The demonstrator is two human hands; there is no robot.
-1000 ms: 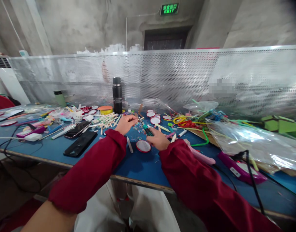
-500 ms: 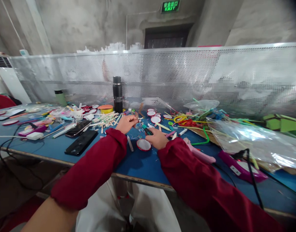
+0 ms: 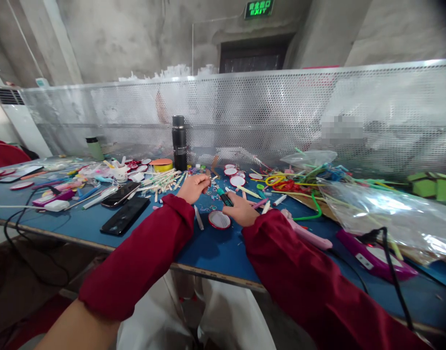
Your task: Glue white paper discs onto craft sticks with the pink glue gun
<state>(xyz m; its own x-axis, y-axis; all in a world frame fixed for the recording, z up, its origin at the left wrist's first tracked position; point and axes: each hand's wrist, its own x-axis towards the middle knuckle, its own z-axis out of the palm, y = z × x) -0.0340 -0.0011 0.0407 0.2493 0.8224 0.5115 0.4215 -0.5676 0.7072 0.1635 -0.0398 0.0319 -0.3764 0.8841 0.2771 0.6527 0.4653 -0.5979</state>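
My right hand (image 3: pixel 242 209) is closed around a dark marker (image 3: pixel 226 198) with a teal end that points up and to the left. To its left, my left hand (image 3: pixel 194 188) has its fingers pinched together. A small thing seems to stick out at those fingertips, too small to name. Below the marker, a round white piece with a red rim (image 3: pixel 219 220) lies on the blue table (image 3: pixel 188 245). A slim white stick (image 3: pixel 198 218) rests beside it, under my left wrist.
Two phones (image 3: pixel 125 216) and a pile of wooden sticks (image 3: pixel 163 181) lie to the left. Behind stands a black bottle (image 3: pixel 179 146). On the right are a pink glue gun (image 3: pixel 312 236), a purple device with a cable (image 3: pixel 372 255), coloured pipe cleaners (image 3: pixel 281 181) and a clear plastic bag (image 3: pixel 386 209).
The view has shifted slightly. My hands have moved a little apart, and the marker's teal end now stands away from my left fingertips.
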